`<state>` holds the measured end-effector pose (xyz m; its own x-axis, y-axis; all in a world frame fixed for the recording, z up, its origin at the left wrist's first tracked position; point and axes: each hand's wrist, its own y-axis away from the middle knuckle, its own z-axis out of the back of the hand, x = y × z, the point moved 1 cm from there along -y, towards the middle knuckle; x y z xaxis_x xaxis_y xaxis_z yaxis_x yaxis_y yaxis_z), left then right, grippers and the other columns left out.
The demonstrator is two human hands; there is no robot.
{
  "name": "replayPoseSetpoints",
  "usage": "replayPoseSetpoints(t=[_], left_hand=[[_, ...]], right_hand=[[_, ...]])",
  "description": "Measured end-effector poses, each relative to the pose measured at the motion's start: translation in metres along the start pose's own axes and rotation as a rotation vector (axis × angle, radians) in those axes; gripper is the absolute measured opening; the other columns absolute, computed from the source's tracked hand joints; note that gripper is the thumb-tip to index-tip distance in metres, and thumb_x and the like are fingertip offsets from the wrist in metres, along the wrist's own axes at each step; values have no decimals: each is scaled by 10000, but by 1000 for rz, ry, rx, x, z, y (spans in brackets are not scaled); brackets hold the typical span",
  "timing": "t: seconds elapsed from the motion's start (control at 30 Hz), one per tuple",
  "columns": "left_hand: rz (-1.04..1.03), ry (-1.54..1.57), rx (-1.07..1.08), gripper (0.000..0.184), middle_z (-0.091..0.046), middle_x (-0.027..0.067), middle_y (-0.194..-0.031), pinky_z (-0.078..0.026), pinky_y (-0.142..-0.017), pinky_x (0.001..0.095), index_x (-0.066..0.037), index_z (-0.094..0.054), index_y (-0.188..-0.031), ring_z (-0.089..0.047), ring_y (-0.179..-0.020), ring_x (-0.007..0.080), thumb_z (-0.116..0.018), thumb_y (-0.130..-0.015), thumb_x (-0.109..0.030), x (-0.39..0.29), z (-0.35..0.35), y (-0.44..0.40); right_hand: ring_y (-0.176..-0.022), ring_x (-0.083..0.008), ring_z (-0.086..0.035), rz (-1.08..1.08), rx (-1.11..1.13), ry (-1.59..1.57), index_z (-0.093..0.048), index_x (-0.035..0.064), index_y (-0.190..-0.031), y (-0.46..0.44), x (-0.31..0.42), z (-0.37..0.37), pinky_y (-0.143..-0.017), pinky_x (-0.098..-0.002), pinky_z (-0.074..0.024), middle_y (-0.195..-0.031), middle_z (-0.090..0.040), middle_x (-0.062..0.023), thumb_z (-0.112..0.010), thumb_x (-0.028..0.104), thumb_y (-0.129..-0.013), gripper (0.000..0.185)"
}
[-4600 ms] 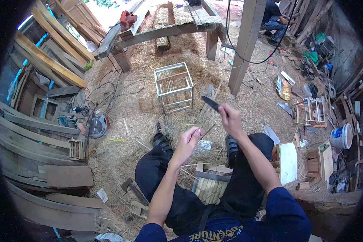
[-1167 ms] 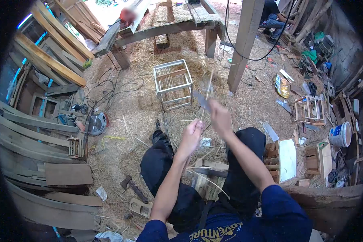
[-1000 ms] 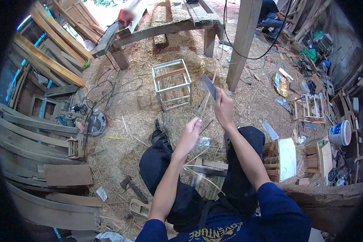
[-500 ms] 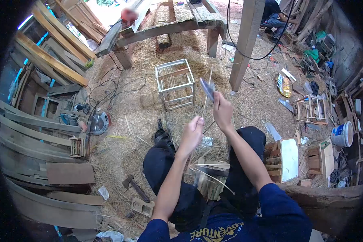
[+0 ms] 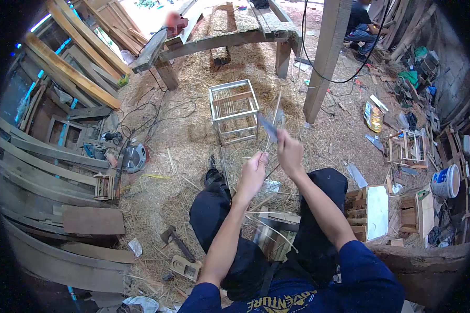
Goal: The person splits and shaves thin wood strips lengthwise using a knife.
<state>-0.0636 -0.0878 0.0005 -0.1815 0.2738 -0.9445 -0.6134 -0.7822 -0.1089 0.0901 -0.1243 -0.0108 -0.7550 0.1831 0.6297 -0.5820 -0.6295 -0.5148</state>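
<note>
My left hand is closed round a thin pale wooden strip that slants up and away from me. Beside it, a little higher and to the right, my right hand grips a knife by its handle, which the fingers hide. The blade points up and to the left and crosses the strip just above my left hand; whether it touches cannot be made out. Between my legs lie some thin curved strips over wooden pieces. Ahead on the floor stands a small wooden frame.
Straw-like shavings cover the floor. A wooden workbench and a post stand ahead. A circular saw, hammer and planks are leftward. A bucket stands at right; another person crouches at back right.
The knife and my right hand have come slightly down along the strip, towards my left hand. My left hand keeps its hold. The whole view has shifted a little.
</note>
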Motion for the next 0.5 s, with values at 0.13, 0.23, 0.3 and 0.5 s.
replayPoseSetpoints(t=[0.13, 0.23, 0.3, 0.5], left_hand=[[-37, 21, -27, 396, -514, 147, -645, -425, -603, 401, 28, -583, -924, -460, -595, 214, -488, -1057, -332, 1, -2, -2], [-47, -9, -41, 401, -511, 145, -645, -421, -608, 400, 34, -578, -911, -455, -603, 216, -496, -1054, -331, 3, -4, -4], [-46, 25, -46, 407, -515, 148, -646, -420, -609, 399, 37, -580, -913, -453, -605, 218, -498, -1053, -336, 4, -6, -5], [40, -25, 28, 416, -543, 163, -659, -432, -617, 395, 34, -608, -976, -467, -601, 236, -497, -1050, -361, 1, 2, -5]], right_hand=[[-564, -367, -635, 208, 36, -23, -633, 111, -891, 19, 7, 3, -504, -480, -467, -639, -617, -167, -435, 343, -1060, 349], [-554, -357, -633, -34, -12, -25, -634, 112, -866, 2, 4, 4, -499, -473, -466, -639, -618, -166, -479, 321, -1044, 316], [-549, -361, -631, 113, 29, -5, -656, 101, -876, 16, 9, 7, -498, -469, -468, -642, -619, -181, -480, 317, -1045, 326], [-542, -345, -634, 25, 12, -37, -674, 104, -904, 3, 8, 12, -487, -456, -461, -660, -631, -176, -503, 308, -1036, 297]])
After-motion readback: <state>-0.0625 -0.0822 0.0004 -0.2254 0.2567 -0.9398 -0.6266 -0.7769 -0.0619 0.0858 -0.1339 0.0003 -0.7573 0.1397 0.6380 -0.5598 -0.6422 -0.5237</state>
